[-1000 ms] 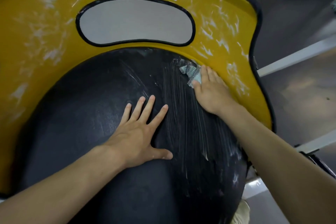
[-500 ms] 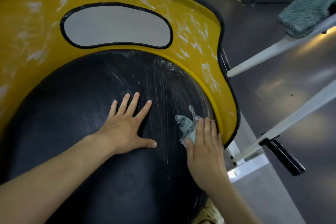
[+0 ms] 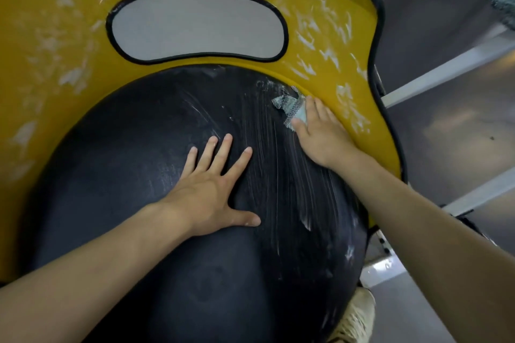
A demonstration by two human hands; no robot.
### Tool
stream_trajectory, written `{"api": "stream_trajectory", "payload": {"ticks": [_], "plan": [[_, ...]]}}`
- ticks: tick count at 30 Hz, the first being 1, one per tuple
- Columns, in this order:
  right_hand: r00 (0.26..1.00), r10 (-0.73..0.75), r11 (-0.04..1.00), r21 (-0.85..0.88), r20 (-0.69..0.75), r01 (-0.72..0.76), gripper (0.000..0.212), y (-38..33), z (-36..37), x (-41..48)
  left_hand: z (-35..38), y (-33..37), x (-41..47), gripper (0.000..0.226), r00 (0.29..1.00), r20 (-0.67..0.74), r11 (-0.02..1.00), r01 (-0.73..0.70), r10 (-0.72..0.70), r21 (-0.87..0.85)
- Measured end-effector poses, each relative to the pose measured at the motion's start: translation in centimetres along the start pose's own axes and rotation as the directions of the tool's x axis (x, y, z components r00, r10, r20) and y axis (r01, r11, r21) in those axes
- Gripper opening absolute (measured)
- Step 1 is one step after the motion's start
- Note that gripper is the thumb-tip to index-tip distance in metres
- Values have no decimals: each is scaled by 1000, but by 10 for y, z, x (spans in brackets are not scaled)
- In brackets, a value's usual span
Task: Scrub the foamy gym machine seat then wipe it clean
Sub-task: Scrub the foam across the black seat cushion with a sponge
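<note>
At the upper right edge of the black seat pad (image 3: 133,181), where it meets the yellow shell (image 3: 55,69), the right hand (image 3: 320,138) is pressing a checked scrub cloth (image 3: 291,108) against the surface, its fingers lying flat and straight over the cloth rather than curling round it. The left hand (image 3: 211,192) is resting palm-down near the middle of the pad, fingers spread apart and holding nothing. White foam streaks (image 3: 281,175) are running down the pad between the two hands and dotting the shell around its black-rimmed grey oval (image 3: 195,25).
</note>
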State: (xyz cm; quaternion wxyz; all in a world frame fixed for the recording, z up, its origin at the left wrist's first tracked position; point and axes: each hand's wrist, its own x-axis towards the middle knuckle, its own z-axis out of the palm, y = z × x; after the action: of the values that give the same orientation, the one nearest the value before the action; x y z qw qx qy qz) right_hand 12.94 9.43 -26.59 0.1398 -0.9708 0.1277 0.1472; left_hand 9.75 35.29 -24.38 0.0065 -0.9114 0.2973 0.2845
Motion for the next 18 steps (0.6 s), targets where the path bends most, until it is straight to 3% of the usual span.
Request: {"api": "stream_trajectory", "payload": {"ticks": [6,12,18], "plan": [[998,60,992,109,-25,-57,71,22,17,-76,-2,1,-2,123,1000,7,1000,1,-1,12],[985,135,990,67,-109,-128,67,9,69,-187,10,7,-16,106,996,-55,997,-68,70,37],[985,86,996,23,-150,-83,70,-8,97,-233,41,29,-43,100,980,-82,982,-178,183,69]]}}
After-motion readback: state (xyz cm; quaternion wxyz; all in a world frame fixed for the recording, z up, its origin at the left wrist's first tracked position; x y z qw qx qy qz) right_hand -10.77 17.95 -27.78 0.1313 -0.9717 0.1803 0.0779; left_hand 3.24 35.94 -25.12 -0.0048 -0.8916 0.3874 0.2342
